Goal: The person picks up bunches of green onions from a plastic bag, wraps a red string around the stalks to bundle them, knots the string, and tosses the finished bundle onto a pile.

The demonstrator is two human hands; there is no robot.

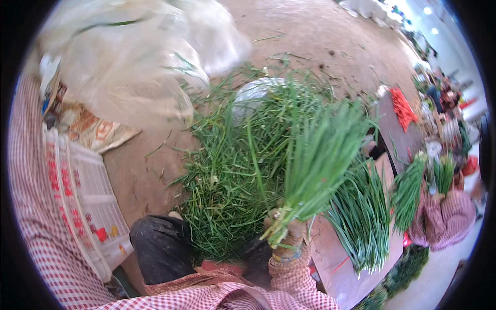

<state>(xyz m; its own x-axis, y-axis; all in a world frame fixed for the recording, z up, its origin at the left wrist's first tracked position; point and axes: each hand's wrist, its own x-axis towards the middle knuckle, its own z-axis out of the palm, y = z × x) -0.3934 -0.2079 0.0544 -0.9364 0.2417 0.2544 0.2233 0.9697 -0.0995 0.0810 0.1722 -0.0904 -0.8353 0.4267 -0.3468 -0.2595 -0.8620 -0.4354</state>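
Observation:
A bunch of long green chives (323, 160) fans upward and to the right from my right hand (289, 238), whose fingers are closed round its pale stem ends. Beside that hand, more chives (361, 212) lie in a neat layer on a pinkish-brown board (341, 276). Below and ahead of the raised bunch spreads a heap of loose green leaves and trimmings (232, 170), between and beyond my knees. My left arm runs up the left rim in a checked sleeve (39, 201); the hand at its end does not show.
Translucent plastic bags (124, 67) stand at the far left. Below them is a white plastic crate (95, 196) with red and yellow bits inside. At right, another person in a checked sleeve (444, 219) sits near more chives (411, 191). Red ties (403, 108) lie on a dark surface.

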